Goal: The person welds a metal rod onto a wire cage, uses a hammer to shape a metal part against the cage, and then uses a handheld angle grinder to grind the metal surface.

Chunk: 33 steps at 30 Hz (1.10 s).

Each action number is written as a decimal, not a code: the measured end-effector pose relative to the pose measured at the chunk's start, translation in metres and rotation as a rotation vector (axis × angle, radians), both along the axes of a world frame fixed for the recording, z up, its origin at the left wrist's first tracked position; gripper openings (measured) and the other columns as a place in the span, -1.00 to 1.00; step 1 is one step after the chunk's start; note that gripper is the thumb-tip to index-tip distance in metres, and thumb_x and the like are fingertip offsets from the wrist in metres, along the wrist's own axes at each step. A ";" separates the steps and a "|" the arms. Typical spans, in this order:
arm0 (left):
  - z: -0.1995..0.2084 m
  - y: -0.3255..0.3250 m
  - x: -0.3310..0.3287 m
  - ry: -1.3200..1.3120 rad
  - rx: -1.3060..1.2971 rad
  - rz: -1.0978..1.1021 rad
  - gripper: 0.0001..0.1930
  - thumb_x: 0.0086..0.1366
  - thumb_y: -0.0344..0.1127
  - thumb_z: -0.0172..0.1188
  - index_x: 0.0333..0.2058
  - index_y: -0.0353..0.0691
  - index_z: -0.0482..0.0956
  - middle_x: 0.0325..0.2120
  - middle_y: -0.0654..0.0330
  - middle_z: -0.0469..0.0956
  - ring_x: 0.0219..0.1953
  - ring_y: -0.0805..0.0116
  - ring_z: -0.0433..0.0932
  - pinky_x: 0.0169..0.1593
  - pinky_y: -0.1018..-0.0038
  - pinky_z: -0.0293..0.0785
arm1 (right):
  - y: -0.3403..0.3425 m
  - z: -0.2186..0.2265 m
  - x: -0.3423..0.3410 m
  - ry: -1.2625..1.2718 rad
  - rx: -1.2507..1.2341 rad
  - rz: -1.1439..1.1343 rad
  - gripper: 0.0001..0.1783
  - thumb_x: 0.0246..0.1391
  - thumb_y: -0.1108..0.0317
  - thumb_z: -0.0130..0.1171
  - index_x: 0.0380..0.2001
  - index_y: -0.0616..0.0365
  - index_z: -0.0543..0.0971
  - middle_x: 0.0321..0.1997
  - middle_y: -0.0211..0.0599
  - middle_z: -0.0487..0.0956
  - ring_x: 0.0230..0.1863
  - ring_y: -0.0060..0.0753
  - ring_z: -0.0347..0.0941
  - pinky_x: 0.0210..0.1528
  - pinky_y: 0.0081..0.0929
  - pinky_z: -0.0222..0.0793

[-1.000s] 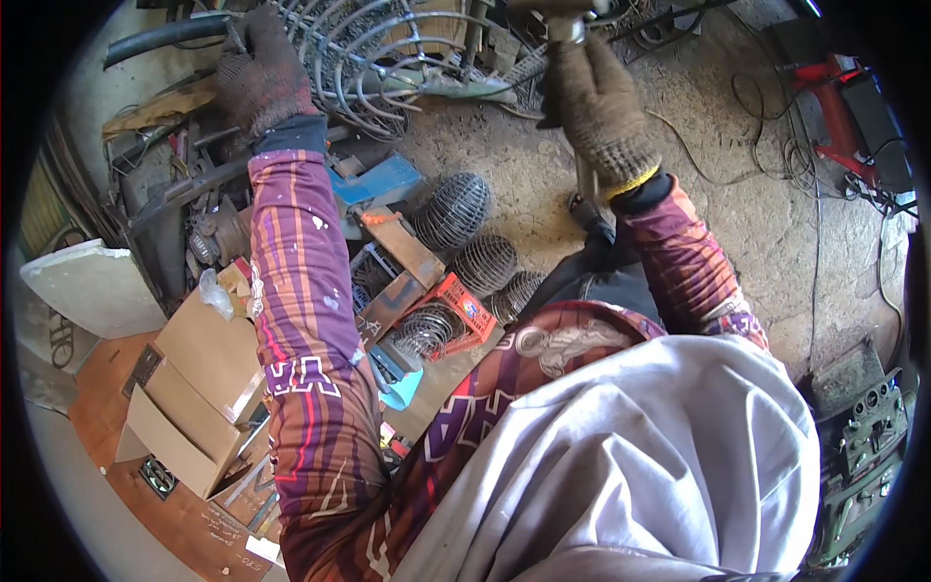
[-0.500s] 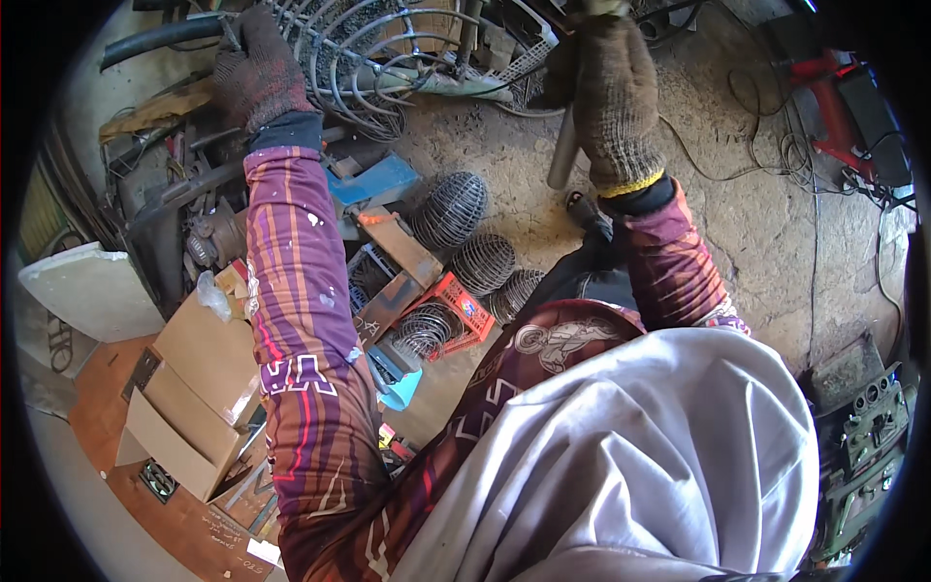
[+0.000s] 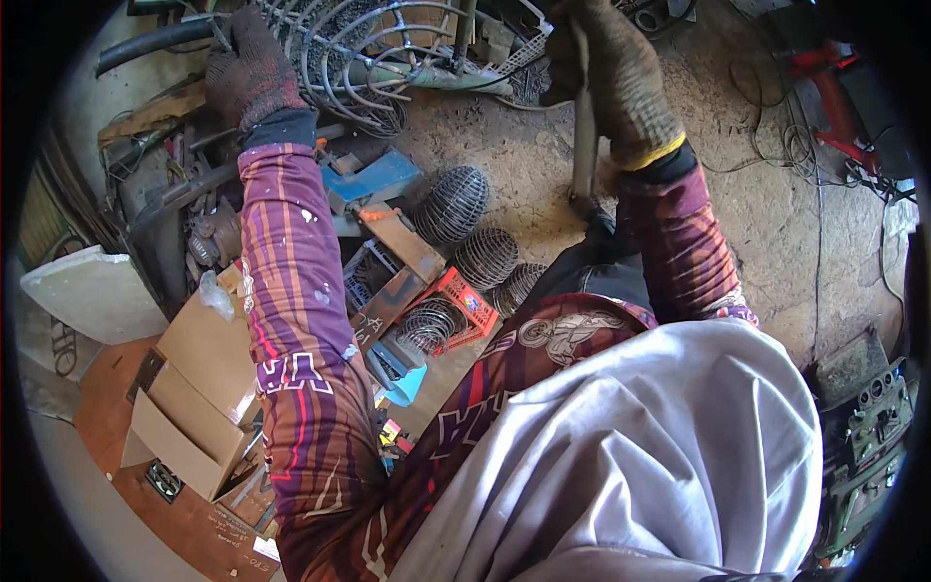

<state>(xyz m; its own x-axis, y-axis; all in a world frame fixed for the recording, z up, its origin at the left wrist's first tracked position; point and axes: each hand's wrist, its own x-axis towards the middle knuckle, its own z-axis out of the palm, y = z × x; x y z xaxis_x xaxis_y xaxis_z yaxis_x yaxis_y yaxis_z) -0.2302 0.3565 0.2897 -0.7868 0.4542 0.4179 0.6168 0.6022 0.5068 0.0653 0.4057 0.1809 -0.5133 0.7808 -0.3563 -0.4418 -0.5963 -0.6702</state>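
Seen from the head, a person is reaching both arms toward the top of the view, wearing knitted work gloves and plaid purple-and-orange sleeves (image 3: 296, 262). The left hand (image 3: 254, 73) is curling closed around a thin metal rod (image 3: 222, 37) at upper left, its grip partly hidden by the glove. Just right of it, a wire frame (image 3: 383, 53) of curved, ringed rods is spreading across the top. The right hand (image 3: 621, 82), at upper centre-right, is closing firmly around a long handle (image 3: 585, 136), which is pointing down toward the person; its upper end is lying too near the edge to make out.

Between the arms, rounded wire coils (image 3: 454, 206) are sitting in a row on the concrete floor (image 3: 718, 223), beside a blue metal piece (image 3: 380, 181) and a red plastic crate (image 3: 472, 308) with more coiled wire in it. At left, an open cardboard box (image 3: 199, 335) is resting on a brown board (image 3: 112, 388). A black hose (image 3: 150, 47) is stretching near the left hand. Cables (image 3: 795, 150) are looping over the floor at right, and white cloth (image 3: 640, 466) is filling the lower foreground.
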 end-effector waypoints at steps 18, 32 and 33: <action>0.007 0.003 0.015 -0.090 -0.046 0.104 -0.29 0.05 0.32 0.24 -0.13 -0.29 0.67 -0.23 -0.09 0.65 -0.16 -0.04 0.60 -0.07 0.14 0.46 | 0.013 0.014 0.009 -0.125 -0.086 0.082 -0.56 0.32 -0.11 -0.01 -0.27 0.06 0.53 -0.59 -0.41 0.44 -0.68 -0.46 0.36 -0.64 -0.46 0.42; 0.005 0.001 0.014 -0.058 0.075 -0.094 -0.35 0.10 0.23 0.23 -0.13 -0.31 0.67 -0.25 -0.09 0.66 -0.22 -0.02 0.61 -0.09 0.18 0.46 | 0.017 0.003 0.001 -0.187 0.131 0.332 -0.46 0.28 -0.21 0.01 -0.11 0.07 0.56 -0.56 -0.51 0.41 -0.60 -0.58 0.37 -0.55 -0.46 0.47; 0.004 -0.001 0.011 -0.051 0.072 -0.100 -0.38 0.12 0.21 0.24 -0.13 -0.29 0.67 -0.25 -0.07 0.67 -0.23 0.00 0.61 -0.09 0.19 0.46 | 0.019 0.003 0.001 -0.151 0.138 0.244 -0.49 0.29 -0.17 0.01 -0.12 0.08 0.55 -0.53 -0.46 0.45 -0.58 -0.56 0.42 -0.56 -0.46 0.49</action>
<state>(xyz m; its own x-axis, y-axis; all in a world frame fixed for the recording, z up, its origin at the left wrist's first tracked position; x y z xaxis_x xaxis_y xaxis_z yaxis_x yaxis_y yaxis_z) -0.2189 0.3557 0.2934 -0.7604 0.5015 0.4126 0.6440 0.5002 0.5788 0.0658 0.4246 0.1838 -0.6408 0.6873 -0.3422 -0.1860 -0.5714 -0.7993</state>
